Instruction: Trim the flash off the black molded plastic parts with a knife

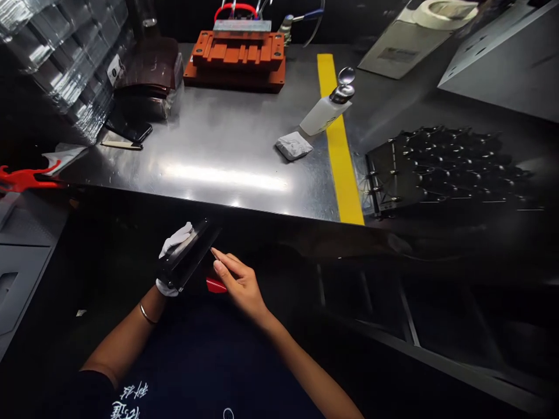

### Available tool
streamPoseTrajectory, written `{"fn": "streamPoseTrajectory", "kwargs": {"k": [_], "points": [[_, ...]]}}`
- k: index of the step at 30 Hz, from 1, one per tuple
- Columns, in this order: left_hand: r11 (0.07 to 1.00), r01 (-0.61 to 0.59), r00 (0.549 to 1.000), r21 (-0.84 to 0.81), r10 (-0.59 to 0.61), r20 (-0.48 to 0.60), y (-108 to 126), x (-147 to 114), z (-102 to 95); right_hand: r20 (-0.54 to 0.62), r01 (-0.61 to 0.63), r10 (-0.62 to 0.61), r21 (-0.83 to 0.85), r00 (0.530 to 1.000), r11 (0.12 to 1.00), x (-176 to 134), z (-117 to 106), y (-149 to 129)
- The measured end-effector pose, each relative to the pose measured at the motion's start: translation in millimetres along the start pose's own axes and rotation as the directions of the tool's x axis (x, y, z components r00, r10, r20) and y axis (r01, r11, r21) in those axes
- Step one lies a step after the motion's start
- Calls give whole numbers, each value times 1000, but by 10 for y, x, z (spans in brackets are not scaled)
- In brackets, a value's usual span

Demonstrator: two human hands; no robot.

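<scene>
My left hand [174,240], in a white glove, is wrapped round a long glossy black part [191,256] held tilted in front of my body, below the table's front edge. The part's far edges blend into the dark background. My bare right hand [239,281] is at the part's right side, thumb and forefinger pinched together. A thin dark bit shows at those fingertips, too small to name; whether it touches the part I cannot tell. Just under the right hand a small red piece [215,285] shows, partly hidden by the fingers.
On the metal table [209,139] stand an orange-red fixture [238,58], a white pump bottle [325,113] and a folded white cloth [294,145]. A yellow tape strip [347,186] crosses it. Black parts [463,163] stand in rows at right; clear trays [65,64] are stacked at left.
</scene>
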State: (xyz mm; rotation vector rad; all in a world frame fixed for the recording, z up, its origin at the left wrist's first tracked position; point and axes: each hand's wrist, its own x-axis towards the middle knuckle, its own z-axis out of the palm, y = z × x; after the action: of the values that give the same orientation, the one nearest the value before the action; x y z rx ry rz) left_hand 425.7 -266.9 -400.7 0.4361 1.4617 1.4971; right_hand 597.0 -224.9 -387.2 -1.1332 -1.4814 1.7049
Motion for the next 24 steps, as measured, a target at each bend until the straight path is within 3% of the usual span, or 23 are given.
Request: {"fn": "streamPoseTrajectory", "kwargs": {"k": [3,8,18,24], "points": [[972,-232,973,25,232,23,-92,-14,-43,-14,-103,105,106,994,989,-55,28,0],[933,-358,925,41,349,147,-137,-39,-35,31,-42,38,151,999,988,-117,93,44],[945,-324,946,49,322,31,-38,-158,71,-108,-26,42,142,993,990,24,-31,190],[975,-215,977,49,214,12,9,-243,125,-231,-129,175,202,957,971,208,-110,368]]}}
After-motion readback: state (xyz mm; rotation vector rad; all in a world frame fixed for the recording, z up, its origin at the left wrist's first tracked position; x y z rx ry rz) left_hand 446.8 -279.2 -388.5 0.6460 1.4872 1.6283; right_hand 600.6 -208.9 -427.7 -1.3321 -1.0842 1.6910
